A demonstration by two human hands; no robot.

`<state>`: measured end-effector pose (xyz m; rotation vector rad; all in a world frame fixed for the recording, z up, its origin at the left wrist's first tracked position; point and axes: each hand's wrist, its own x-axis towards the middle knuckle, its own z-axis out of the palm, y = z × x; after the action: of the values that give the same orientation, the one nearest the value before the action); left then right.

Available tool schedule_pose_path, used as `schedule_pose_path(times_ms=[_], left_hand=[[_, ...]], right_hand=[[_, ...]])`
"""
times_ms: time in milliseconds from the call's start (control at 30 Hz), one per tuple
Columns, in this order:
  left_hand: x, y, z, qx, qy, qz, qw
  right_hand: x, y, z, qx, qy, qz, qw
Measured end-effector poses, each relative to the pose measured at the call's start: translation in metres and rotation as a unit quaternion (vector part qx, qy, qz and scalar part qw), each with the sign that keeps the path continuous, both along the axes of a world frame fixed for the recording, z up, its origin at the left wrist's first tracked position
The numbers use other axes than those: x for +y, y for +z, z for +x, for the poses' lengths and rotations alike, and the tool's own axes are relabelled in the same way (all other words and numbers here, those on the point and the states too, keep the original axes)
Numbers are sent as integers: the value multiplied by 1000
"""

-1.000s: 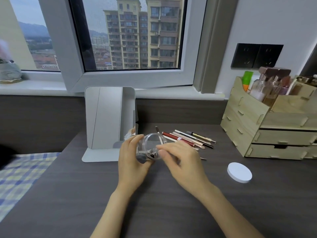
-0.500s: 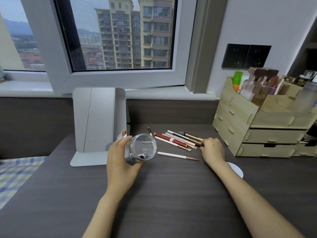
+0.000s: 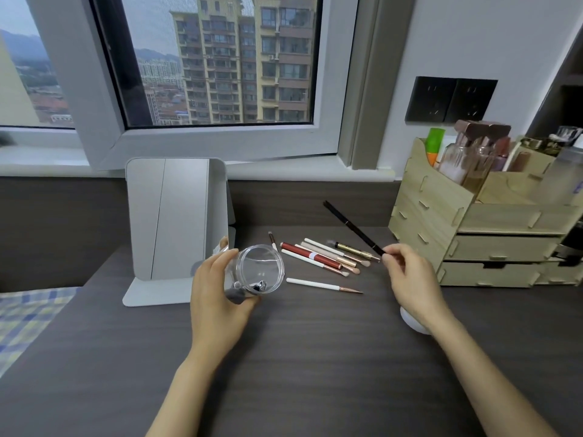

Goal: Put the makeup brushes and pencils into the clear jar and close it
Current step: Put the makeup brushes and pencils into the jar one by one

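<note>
Head view: nearest the camera the dark wood-grain desk [image 3: 315, 373] lies bare between the two forearms, a broad free stretch running to the bottom edge of the picture, where both arms are cut off. On the left the desk's edge slants away beside a blue-and-yellow checked cloth [image 3: 22, 320]. The left hand [image 3: 217, 298] wraps around the clear jar [image 3: 257, 272], tipped on its side with its open mouth facing the camera; something dark and small sits inside, too blurred to name. The right hand [image 3: 410, 279] pinches the near end of a black pencil [image 3: 353, 228] between fingertips, the pencil slanting up and away to the left, clear of the desk. Under the right wrist a white lid [image 3: 413, 323] shows only as a sliver — the wrist hides most of it. Between the hands one white-handled brush [image 3: 321, 284] lies alone, with open desk around it; just beyond, the remaining brushes and pencils [image 3: 318, 255] lie in a loose fan, touching or overlapping, their tips hard to separate. Behind the jar a folding mirror [image 3: 176, 222] stands upright on its base, close to the left hand. To the right a wooden drawer organizer [image 3: 473, 234] holds bottles, its far side cut off by the frame. Beyond them — the windowsill [image 3: 299, 171] and window [image 3: 217, 64].
</note>
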<state>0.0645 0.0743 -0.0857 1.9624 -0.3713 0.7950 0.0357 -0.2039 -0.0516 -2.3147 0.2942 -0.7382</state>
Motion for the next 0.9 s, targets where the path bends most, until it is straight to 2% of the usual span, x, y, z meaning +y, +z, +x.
schedule_pose_path(times_ms=[67,167,267,467,600,733,800,867,900], left_hand=[[-1,0,0,-4,5,2,1000],[0,-1,1,-14,11,17,1000],[1,-3,3,-22,16,41,999],[-4,-5,1,-51,-3,109,993],[-5,-6,-1,-54,-14,109,992],[-5,-7,0,-56,-6,112,992],[-4,-7,1,-55,5,115,992],[-3,-8,3,-48,18,104,993],[-2,-8,3,-45,24,97,994]], right_hand=[[17,18,-29,-21,77,13,997],[38,33,-56,-62,125,-96,986],[54,33,-56,-96,122,-177,972],[101,18,-37,-145,151,-217,953],[122,4,-24,-150,145,-196,958],[122,-3,-13,-153,139,-232,950],[116,-5,-12,-141,180,-178,957],[103,-5,-10,-131,195,-37,971],[93,-6,-6,-131,166,21,977]])
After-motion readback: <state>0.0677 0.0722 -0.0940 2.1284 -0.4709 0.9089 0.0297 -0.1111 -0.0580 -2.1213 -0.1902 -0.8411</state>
